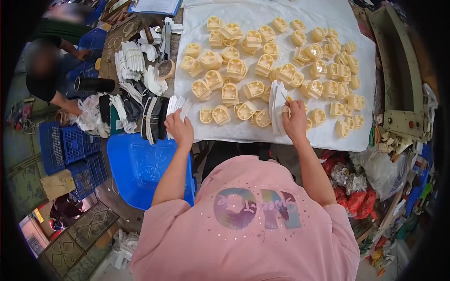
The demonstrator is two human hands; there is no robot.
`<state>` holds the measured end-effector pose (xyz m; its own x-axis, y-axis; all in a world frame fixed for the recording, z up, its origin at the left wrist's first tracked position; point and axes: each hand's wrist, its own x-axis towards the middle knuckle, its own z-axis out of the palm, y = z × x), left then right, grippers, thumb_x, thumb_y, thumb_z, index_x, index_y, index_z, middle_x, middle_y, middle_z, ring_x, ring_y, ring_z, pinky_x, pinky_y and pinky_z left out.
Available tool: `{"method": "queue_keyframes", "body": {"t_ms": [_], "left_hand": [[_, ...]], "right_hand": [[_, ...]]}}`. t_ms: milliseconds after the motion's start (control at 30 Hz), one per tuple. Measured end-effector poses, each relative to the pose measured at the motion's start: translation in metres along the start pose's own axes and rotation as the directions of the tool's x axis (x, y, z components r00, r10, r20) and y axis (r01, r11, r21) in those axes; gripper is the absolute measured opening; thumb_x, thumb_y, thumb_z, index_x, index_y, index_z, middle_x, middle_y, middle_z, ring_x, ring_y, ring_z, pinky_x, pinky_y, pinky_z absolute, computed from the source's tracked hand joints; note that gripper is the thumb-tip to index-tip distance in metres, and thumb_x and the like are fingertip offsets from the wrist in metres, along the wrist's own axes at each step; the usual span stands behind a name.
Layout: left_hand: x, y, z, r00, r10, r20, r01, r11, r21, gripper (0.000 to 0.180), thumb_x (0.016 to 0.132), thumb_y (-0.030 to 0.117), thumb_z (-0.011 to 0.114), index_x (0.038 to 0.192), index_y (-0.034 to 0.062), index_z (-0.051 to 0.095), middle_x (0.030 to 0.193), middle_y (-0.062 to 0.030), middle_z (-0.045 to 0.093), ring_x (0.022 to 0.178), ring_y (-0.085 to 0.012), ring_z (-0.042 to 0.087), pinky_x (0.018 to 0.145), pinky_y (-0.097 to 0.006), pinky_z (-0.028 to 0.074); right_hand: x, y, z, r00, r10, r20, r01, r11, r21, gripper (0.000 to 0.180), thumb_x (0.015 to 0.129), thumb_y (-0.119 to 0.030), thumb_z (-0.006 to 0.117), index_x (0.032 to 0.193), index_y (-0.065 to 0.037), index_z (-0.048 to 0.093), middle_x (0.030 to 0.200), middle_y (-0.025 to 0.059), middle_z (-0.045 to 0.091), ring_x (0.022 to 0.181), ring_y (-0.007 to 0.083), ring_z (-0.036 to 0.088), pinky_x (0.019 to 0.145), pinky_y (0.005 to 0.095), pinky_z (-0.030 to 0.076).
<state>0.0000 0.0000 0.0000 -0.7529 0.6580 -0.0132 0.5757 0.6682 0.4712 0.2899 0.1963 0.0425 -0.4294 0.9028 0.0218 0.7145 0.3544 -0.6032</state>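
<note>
**Small workshop, parts by the dozen**

A cluttered assembly bench: a white cloth strewn with cream plastic parts, stacked white strips, blue crates, a metal machine and bagged stock, with a co-worker seated nearby.

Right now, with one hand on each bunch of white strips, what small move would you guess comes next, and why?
Probably the right hand draws one strip off the white stack it grips, toward a cream plastic piece just beside it. The left hand only rests on the other white strips at the cloth's edge.
</note>
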Motion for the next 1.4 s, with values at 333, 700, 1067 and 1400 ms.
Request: {"method": "queue_keyframes", "body": {"t_ms": [333,700,1067,1400], "left_hand": [[0.005,0.008,-0.014,0.975,0.171,-0.143,-0.122,0.946,0.3,0.018,0.07,0.01,0.066,0.085,0.0049,0.056,0.093,-0.0104,0.049,0.09,-0.0282,0.044,0.075,-0.04,0.037],[-0.011,0.175,-0.07,0.864,0.272,0.423,0.298,0.4,-0.866,0.019,0.091,0.009,0.041,0.107,0.0009,0.038,0.081,-0.0092,0.052,0.052,-0.0112,0.048,0.045,-0.024,0.041],[-0.035,0.233,-0.058,0.697,0.439,0.568,0.326,0.511,-0.795,0.025,0.095,0.02,0.033,0.097,-0.0003,0.048,0.068,-0.0047,0.052,0.046,-0.0089,0.047,0.044,-0.022,0.042],[-0.038,0.24,-0.043,0.592,0.427,0.683,0.651,0.246,-0.718,0.031,0.094,0.027,0.034,0.105,0.0012,0.048,0.073,-0.006,0.053,0.059,-0.0129,0.052,0.053,-0.026,0.045]], "right_hand": [[-0.006,-0.006,-0.022,0.992,0.066,-0.11,-0.051,0.989,0.139,0.03,0.075,0.0,0.052,0.105,-0.002,0.053,0.093,0.0123,0.05,0.082,0.0264,0.052,0.068,0.0356,0.044],[-0.015,-0.1,-0.082,0.951,-0.279,0.137,0.237,0.936,0.261,0.045,0.069,0.008,0.049,0.109,-0.011,0.056,0.084,0.0087,0.054,0.075,0.0295,0.057,0.065,0.0378,0.046],[-0.021,-0.088,-0.089,0.967,-0.253,-0.023,0.254,0.963,0.091,0.035,0.07,0.0,0.056,0.103,-0.012,0.06,0.08,0.0032,0.055,0.063,0.0216,0.059,0.048,0.033,0.046],[-0.013,-0.073,-0.091,0.975,-0.219,-0.025,0.196,0.808,0.556,0.037,0.068,0.007,0.049,0.1,-0.009,0.058,0.075,0.0074,0.058,0.064,0.0247,0.059,0.06,0.0323,0.048]]}}
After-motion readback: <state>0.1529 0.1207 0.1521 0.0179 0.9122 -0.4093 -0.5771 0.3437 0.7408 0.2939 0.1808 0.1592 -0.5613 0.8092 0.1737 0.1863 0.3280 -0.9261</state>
